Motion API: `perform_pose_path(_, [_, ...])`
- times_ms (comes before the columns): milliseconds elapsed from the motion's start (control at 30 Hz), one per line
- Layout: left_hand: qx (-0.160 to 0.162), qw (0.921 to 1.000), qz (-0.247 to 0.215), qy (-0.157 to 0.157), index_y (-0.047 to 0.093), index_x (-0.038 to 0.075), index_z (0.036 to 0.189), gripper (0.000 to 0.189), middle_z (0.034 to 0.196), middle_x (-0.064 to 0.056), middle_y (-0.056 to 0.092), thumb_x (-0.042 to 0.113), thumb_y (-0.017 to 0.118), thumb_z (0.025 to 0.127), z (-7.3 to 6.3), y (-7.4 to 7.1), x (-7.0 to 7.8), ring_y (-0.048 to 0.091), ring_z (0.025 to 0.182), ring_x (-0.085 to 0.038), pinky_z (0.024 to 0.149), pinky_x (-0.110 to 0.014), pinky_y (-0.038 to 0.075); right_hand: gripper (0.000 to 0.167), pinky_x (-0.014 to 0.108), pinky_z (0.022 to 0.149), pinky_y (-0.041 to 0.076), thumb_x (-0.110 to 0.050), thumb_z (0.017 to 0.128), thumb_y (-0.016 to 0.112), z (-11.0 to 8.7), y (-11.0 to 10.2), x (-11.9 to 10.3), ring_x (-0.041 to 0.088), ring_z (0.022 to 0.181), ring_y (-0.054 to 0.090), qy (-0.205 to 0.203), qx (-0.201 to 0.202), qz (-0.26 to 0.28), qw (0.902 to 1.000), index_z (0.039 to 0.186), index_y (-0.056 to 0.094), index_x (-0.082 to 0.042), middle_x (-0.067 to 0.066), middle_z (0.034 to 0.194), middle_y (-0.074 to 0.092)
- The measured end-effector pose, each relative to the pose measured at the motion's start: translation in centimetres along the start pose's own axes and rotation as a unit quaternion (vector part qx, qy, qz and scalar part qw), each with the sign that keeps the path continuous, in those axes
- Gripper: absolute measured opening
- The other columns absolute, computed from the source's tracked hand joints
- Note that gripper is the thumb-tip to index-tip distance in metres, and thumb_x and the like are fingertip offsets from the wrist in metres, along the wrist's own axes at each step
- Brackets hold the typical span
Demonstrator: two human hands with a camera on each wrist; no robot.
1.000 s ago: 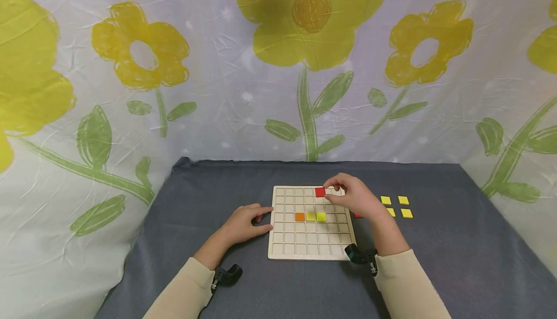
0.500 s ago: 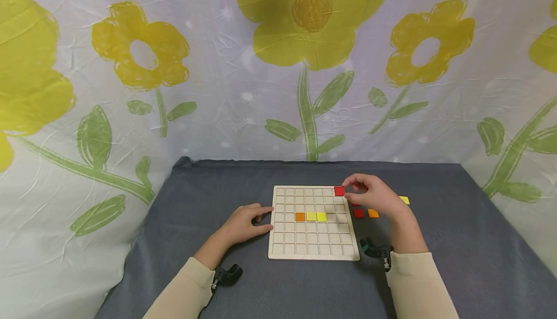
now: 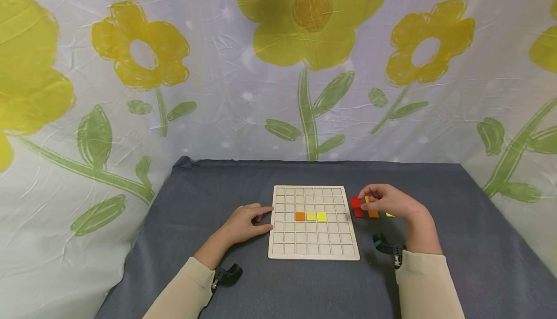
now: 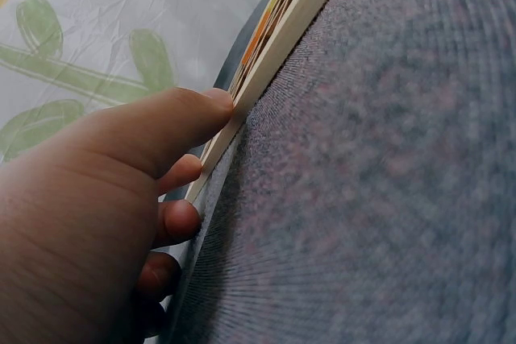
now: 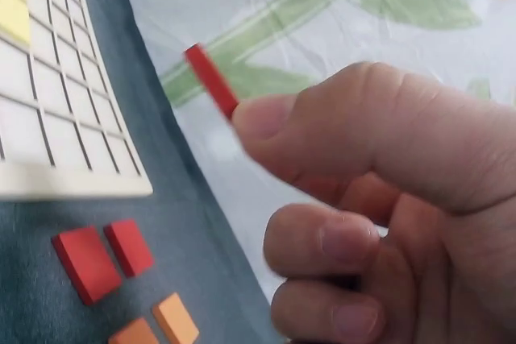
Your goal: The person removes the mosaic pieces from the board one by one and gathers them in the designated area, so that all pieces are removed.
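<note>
My left hand point(image 3: 244, 223) rests at the left edge of a pale wooden grid board point(image 3: 289, 250), thumb and index finger touching its side well apart. In the left wrist view the thumb point(image 4: 193, 114) lies against the board's edge point(image 4: 266, 62). To the right of the board, my right hand point(image 3: 389, 200) pinches a thin red square tile point(image 5: 211, 82) between thumb and finger, seen edge-on in the right wrist view. Below it, two more red tiles point(image 5: 87, 263) lie on the cloth. An orange tile point(image 3: 300, 217) and two yellow tiles point(image 3: 321, 217) sit in a row on the board.
Beside the red tiles lie orange tiles point(image 3: 373, 214), partly covered by the right hand. A bit of a yellow tile point(image 3: 389, 215) shows under that hand. Dark cloth point(image 3: 304, 290) covers the table, and a flower-printed curtain point(image 3: 217, 67) rises behind it.
My right hand has moved rightward and nearer, carrying the red tile from over the board's far edge to above the loose tiles. My left hand stays where it was.
</note>
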State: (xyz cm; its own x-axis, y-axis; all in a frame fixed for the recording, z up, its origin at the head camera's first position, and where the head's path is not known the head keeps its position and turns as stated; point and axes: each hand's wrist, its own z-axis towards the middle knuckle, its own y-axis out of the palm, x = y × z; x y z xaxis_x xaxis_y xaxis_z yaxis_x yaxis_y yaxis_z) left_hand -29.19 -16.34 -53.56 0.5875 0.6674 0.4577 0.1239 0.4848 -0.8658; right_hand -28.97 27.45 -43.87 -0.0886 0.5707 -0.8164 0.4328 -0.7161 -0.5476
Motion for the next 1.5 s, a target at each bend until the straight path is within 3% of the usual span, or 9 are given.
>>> perform_pose_path(233, [0.001, 1.0, -0.002, -0.002, 0.067, 0.015, 0.139, 0.053, 0.076, 0.01, 0.042, 0.039, 0.077, 0.094, 0.0, 0.0, 0.0, 0.031, 0.063, -0.006, 0.064, -0.028, 0.031, 0.027, 0.038, 0.072, 0.039, -0.01, 0.093, 0.071, 0.2, 0.1, 1.1, 0.021, 0.07, 0.044, 0.041, -0.042, 0.004, 0.9983, 0.116, 0.063, 0.003, 0.003, 0.074, 0.048])
perform_pose_path(400, [0.001, 1.0, -0.002, 0.0, 0.067, 0.014, 0.139, 0.052, 0.076, 0.009, 0.042, 0.038, 0.077, 0.094, 0.0, 0.0, 0.0, 0.031, 0.063, -0.006, 0.064, -0.028, 0.031, 0.021, 0.04, 0.077, 0.041, -0.007, 0.09, 0.073, 0.3, 0.6, 1.6, 0.026, 0.095, 0.049, 0.058, -0.061, -0.012, 0.9963, 0.106, 0.063, 0.002, 0.018, 0.112, 0.057])
perform_pose_path(467, [0.001, 1.0, -0.001, 0.0, 0.067, 0.015, 0.139, 0.052, 0.076, 0.009, 0.042, 0.039, 0.077, 0.094, 0.0, 0.0, 0.0, 0.031, 0.063, -0.006, 0.064, -0.028, 0.031, 0.019, 0.04, 0.079, 0.041, -0.007, 0.089, 0.073, 0.2, 0.7, 1.5, 0.028, 0.101, 0.049, 0.071, -0.065, -0.021, 0.9951, 0.104, 0.064, 0.001, 0.019, 0.118, 0.055])
perform_pose_path(533, [0.001, 1.0, 0.0, 0.001, 0.067, 0.015, 0.139, 0.052, 0.076, 0.009, 0.043, 0.039, 0.077, 0.094, 0.0, 0.0, 0.1, 0.032, 0.063, -0.006, 0.064, -0.028, 0.031, 0.017, 0.039, 0.077, 0.042, -0.006, 0.088, 0.074, 0.2, 0.9, 1.5, 0.026, 0.097, 0.05, 0.084, -0.071, -0.026, 0.9937, 0.102, 0.065, 0.0, 0.016, 0.112, 0.057])
perform_pose_path(667, [0.004, 1.0, -0.001, 0.003, 0.067, 0.014, 0.139, 0.052, 0.077, 0.008, 0.043, 0.038, 0.077, 0.094, 0.0, 0.0, 0.1, 0.031, 0.063, -0.006, 0.064, -0.029, 0.031, 0.017, 0.034, 0.063, 0.037, -0.005, 0.086, 0.073, 0.2, 1.1, 1.5, 0.018, 0.069, 0.042, 0.104, -0.082, -0.029, 0.9908, 0.1, 0.065, -0.001, 0.006, 0.087, 0.054])
perform_pose_path(967, [0.003, 1.0, -0.005, 0.006, 0.067, 0.013, 0.138, 0.051, 0.077, 0.007, 0.044, 0.037, 0.077, 0.094, 0.0, 0.1, 0.1, 0.031, 0.063, -0.006, 0.063, -0.028, 0.031, 0.013, 0.028, 0.057, 0.033, -0.003, 0.08, 0.072, 0.6, 1.5, 1.9, 0.014, 0.059, 0.036, 0.138, -0.087, -0.057, 0.9849, 0.091, 0.066, -0.006, 0.006, 0.082, 0.055])
perform_pose_path(1167, [0.001, 1.0, -0.006, 0.004, 0.067, 0.014, 0.139, 0.052, 0.077, 0.007, 0.044, 0.038, 0.077, 0.094, 0.0, 0.0, 0.1, 0.031, 0.064, -0.006, 0.064, -0.028, 0.031, 0.015, 0.031, 0.061, 0.037, -0.004, 0.081, 0.075, 0.2, 1.3, 1.2, 0.018, 0.069, 0.044, 0.122, -0.068, -0.056, 0.9886, 0.093, 0.066, -0.004, 0.007, 0.085, 0.055])
perform_pose_path(1333, [0.001, 1.0, -0.003, 0.004, 0.067, 0.014, 0.139, 0.052, 0.077, 0.008, 0.042, 0.038, 0.077, 0.094, 0.0, 0.0, 0.1, 0.031, 0.063, -0.006, 0.064, -0.028, 0.031, 0.019, 0.038, 0.076, 0.042, -0.008, 0.087, 0.077, -0.3, 0.7, 0.4, 0.025, 0.096, 0.05, 0.088, -0.037, -0.056, 0.9939, 0.101, 0.066, -0.003, 0.013, 0.109, 0.058])
perform_pose_path(1500, [-0.004, 1.0, -0.002, 0.0, 0.066, 0.015, 0.14, 0.052, 0.077, 0.009, 0.042, 0.038, 0.077, 0.094, 0.0, 0.0, 0.0, 0.03, 0.064, -0.006, 0.065, -0.029, 0.031, 0.018, 0.041, 0.074, 0.043, -0.012, 0.092, 0.074, -0.1, 0.4, -0.2, 0.029, 0.087, 0.054, 0.061, -0.017, -0.047, 0.9969, 0.106, 0.066, -0.003, 0.01, 0.094, 0.06])
